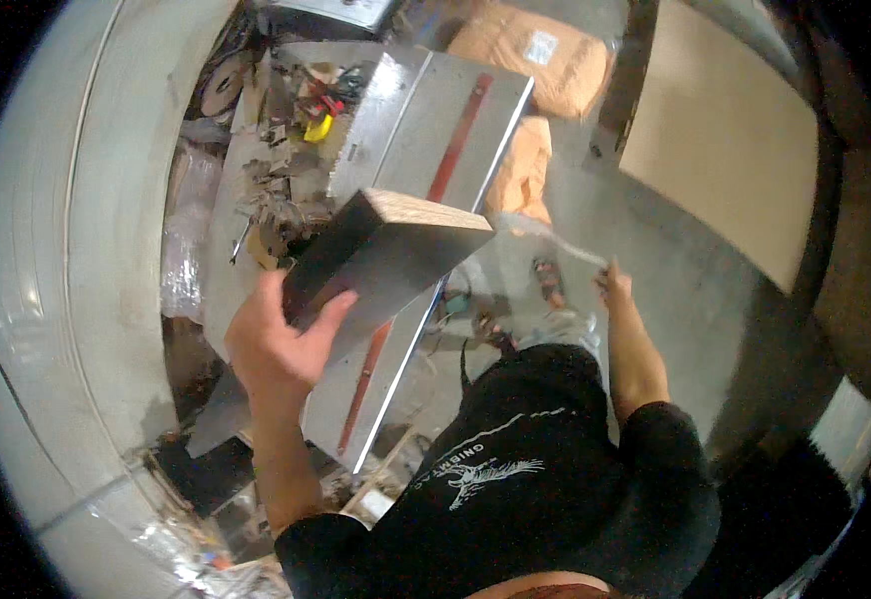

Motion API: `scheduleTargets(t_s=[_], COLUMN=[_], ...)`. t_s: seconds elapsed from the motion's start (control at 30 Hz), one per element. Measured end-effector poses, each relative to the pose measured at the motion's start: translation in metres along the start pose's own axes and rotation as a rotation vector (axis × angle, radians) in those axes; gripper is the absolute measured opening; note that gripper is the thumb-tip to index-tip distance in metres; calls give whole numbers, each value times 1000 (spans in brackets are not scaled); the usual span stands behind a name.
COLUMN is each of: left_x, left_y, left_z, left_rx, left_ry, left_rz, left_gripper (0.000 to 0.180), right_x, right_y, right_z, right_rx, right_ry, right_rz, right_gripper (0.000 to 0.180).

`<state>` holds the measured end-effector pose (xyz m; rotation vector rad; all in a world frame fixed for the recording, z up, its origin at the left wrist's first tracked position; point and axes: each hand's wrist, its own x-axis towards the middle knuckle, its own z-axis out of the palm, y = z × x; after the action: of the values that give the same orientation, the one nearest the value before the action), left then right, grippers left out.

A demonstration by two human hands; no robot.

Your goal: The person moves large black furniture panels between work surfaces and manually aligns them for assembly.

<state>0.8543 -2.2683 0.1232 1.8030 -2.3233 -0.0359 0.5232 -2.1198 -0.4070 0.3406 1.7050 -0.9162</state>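
My left hand (278,339) grips a thick board (385,250) by its near left side, thumb on its black face and fingers round the edge. The board is black with a pale, layered wood edge, and it is held tilted above a grey metal machine table (445,105) with red inlaid strips. Out to the right, my right hand (615,285) is closed on one end of a thin pale strip (577,250). The strip reaches left toward an orange-brown paper sack; its outline is blurred.
Behind the table lies a large orange-brown sack (530,60). A big tan panel (720,140) stands at the right. Offcuts and tools, including a yellow-and-red one (318,128), clutter the left side beside a pale wall (66,250). My feet are on the grey floor (685,260).
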Motion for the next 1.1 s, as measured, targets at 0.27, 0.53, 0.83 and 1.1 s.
scheduleTargets(t_s=[0.27, 0.53, 0.83, 1.1], left_x=[22, 12, 17, 4], left_y=[2, -10, -11, -23], left_z=[11, 15, 13, 8], left_rx=[50, 57, 15, 121], left_ry=[-24, -15, -56, 31], left_rz=[-50, -62, -26, 96], left_gripper=[55, 49, 51, 35], right_x=[-192, -154, -69, -89], right_y=[-165, -131, -69, -85], right_z=[137, 186, 178, 151], right_rx=[-358, -623, -529, -554], right_ry=[-79, -470, -531, -654], right_rz=[-1288, -928, -947, -781], right_gripper=[39, 31, 37, 41])
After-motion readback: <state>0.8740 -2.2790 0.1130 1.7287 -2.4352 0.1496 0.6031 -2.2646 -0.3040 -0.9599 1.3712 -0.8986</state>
